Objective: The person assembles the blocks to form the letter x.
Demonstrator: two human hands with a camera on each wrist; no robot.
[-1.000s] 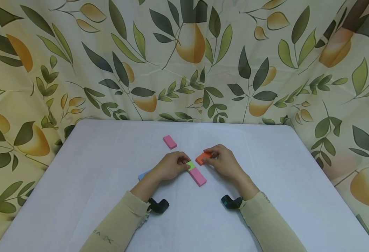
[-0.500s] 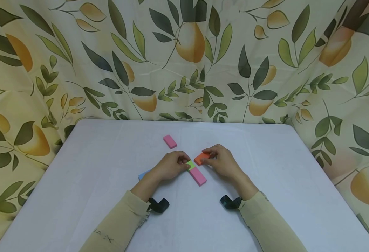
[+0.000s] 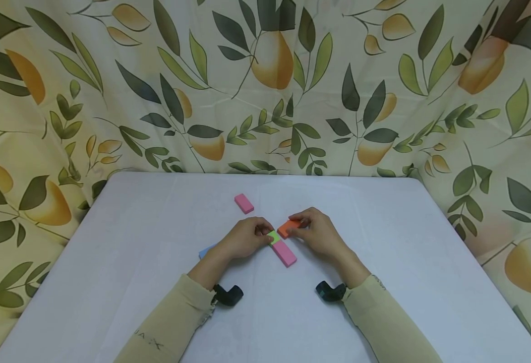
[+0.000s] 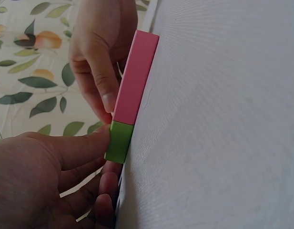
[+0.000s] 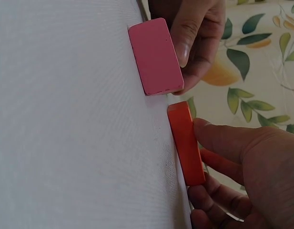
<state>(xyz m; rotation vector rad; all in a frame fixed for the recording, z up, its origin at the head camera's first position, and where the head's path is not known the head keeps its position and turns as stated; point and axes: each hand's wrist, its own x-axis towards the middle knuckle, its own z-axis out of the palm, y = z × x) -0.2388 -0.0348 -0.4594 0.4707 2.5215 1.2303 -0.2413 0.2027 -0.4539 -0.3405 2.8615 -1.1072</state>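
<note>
My left hand (image 3: pixel 263 235) pinches a small green block (image 3: pixel 274 237) that lies flat on the white table (image 3: pixel 383 242), end to end with a pink block (image 3: pixel 285 253). In the left wrist view the thumb (image 4: pixel 89 143) presses the green block (image 4: pixel 119 141) just below the pink one (image 4: pixel 135 78). My right hand (image 3: pixel 296 228) grips an orange block (image 3: pixel 286 228) between thumb and fingers, close beside the green block. The right wrist view shows the orange block (image 5: pixel 186 143) on its edge against the table, next to the pink block (image 5: pixel 155 56).
A second pink block (image 3: pixel 244 203) lies alone further back on the table. A blue block (image 3: pixel 205 251) peeks out from under my left wrist. A leaf-and-fruit patterned curtain (image 3: pixel 265 85) hangs behind and beside the table.
My right hand has slid the orange block a little to the left, closer to the green block. The left hand and the other blocks have stayed put.
</note>
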